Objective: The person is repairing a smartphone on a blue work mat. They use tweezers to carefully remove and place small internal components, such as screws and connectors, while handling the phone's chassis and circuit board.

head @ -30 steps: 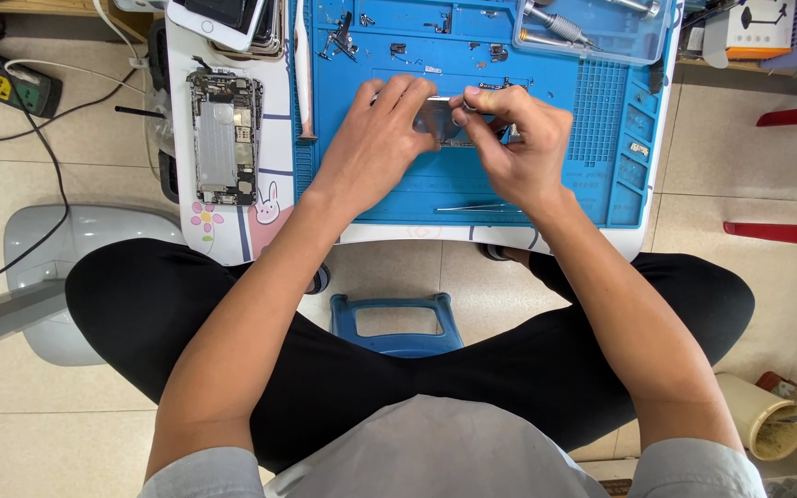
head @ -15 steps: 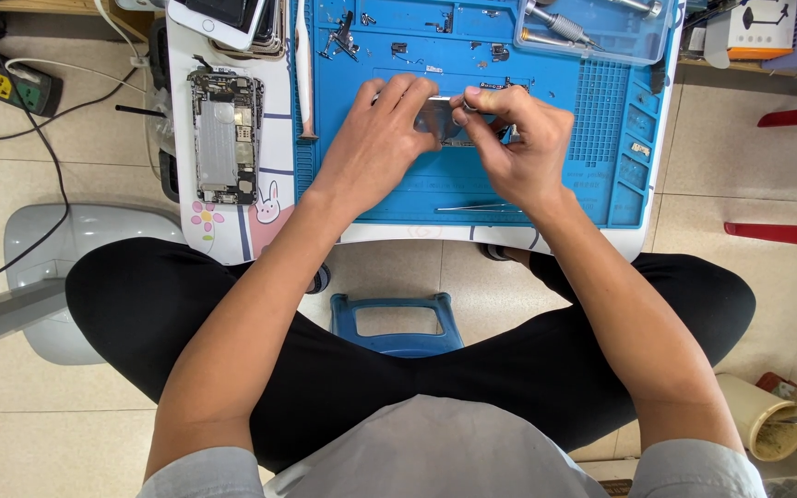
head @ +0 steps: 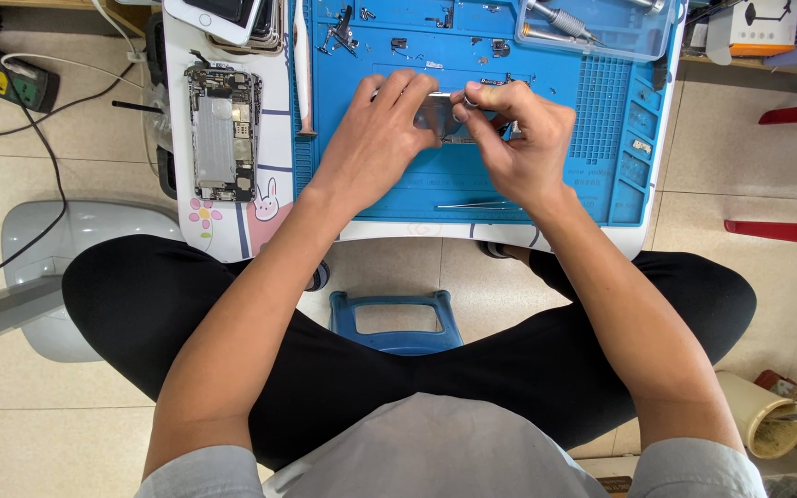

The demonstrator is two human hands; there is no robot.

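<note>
Both your hands meet mid blue mat point(head: 592, 175): left hand point(head: 375, 138) pinning the small metal part point(head: 440, 115), right hand point(head: 514, 138) pinching its edge. Tweezers point(head: 477, 205) lie just below, opened phone point(head: 223, 129) left of the mat.
</note>
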